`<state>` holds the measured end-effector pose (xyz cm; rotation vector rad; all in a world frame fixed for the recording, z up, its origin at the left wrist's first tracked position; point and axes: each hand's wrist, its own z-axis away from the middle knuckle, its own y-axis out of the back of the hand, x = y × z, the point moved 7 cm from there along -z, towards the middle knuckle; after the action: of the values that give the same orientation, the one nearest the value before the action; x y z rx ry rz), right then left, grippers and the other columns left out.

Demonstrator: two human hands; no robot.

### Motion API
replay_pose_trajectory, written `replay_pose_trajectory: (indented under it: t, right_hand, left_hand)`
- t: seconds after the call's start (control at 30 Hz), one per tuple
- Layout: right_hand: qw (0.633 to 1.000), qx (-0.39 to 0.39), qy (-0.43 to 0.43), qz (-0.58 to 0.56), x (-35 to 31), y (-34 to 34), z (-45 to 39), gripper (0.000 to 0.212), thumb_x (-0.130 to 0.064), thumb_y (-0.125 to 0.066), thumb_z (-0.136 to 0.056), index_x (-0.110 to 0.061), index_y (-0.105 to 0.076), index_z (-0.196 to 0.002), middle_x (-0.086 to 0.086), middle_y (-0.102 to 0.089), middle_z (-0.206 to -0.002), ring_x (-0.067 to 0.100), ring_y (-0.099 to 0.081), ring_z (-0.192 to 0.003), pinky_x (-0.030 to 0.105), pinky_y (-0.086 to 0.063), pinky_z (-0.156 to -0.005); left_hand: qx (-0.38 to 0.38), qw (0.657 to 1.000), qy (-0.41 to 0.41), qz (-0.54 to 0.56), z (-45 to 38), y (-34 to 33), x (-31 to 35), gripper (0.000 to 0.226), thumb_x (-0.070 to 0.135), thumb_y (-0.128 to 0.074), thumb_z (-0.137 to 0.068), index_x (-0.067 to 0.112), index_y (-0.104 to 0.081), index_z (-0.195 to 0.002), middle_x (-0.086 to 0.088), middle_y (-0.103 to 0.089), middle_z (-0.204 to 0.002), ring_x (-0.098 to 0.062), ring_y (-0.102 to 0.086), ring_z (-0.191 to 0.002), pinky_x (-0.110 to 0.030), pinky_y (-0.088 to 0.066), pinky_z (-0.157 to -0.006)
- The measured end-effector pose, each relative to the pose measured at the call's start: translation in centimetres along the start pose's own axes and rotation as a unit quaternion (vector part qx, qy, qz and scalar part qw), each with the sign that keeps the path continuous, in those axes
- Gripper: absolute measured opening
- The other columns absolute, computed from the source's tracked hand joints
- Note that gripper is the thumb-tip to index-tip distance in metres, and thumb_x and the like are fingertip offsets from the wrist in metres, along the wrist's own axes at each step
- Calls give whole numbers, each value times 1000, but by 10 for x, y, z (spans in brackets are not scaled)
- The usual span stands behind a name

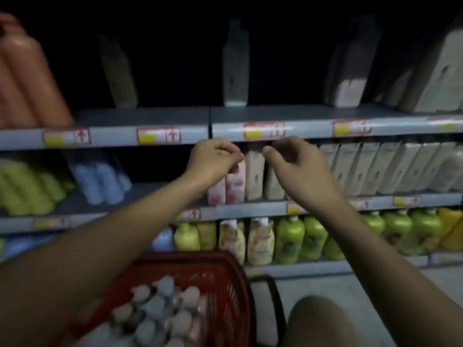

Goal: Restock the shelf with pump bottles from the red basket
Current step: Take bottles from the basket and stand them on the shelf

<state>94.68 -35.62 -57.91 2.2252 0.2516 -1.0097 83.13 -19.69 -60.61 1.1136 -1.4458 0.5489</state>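
Below both raised hands, the red plastic mesh basket (225, 279) holds pale pump bottles (160, 314); left hand (213, 159) and right hand (295, 164) hang loosely curled, gripping nothing.

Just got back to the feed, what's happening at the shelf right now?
A person is restocking. Both hands are raised in front of the middle shelf, by the pink and beige bottles. The left hand and right hand have curled fingers, and neither clearly holds anything. The red basket sits below, full of pump bottles.
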Motion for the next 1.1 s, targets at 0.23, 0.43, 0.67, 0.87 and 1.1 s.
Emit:
replay_pose_trajectory:
  t: [0.23,0.43,0.67,0.87,1.1]
  right_hand:
    - [945,-309,-91,61,67,-182,124,25,-39,-70,-93,-14,-73,-94,0,-73,-87,22,-71,-88,36,-54,-80]
    - [850,-505,-74,129,103,-298,179,45,-47,-66,-94,-24,-64,-132,0,-69,-130,18,-63,-121,30,-48,-98]
    - [831,-523,-68,180,158,-372,175,58,-19,-67,-92,-17,-52,-148,12,-57,-148,30,-56,-134,39,-46,-108]
    - [809,-551,-59,194,196,-386,213,66,-45,-65,-92,-28,-37,-149,10,-54,-145,37,-60,-123,39,-52,-93]
    - [854,-494,-36,162,199,-387,201,59,-45,-75,-82,-20,-57,-133,10,-72,-122,35,-68,-106,46,-55,-86]
  left_hand:
    - [-158,964,130,-171,79,89,-219,13,25,-77,-66,20,-72,-76,-8,-72,-71,-17,-66,-68,-23,-49,-66]
    - [-149,946,211,-197,137,145,-343,20,4,-81,-79,22,-72,-77,8,-73,-72,-4,-65,-69,-27,-50,-73]
    - [-219,940,179,-192,125,89,-349,29,13,-84,-77,16,-71,-103,-4,-75,-94,-14,-72,-86,-26,-56,-78]
    - [-250,928,168,-219,114,72,-354,32,20,-84,-78,23,-70,-107,6,-71,-97,-11,-67,-81,-18,-49,-68]
    - [-245,924,160,-248,112,85,-359,34,25,-85,-77,21,-71,-108,2,-72,-101,-11,-69,-83,-30,-57,-81]
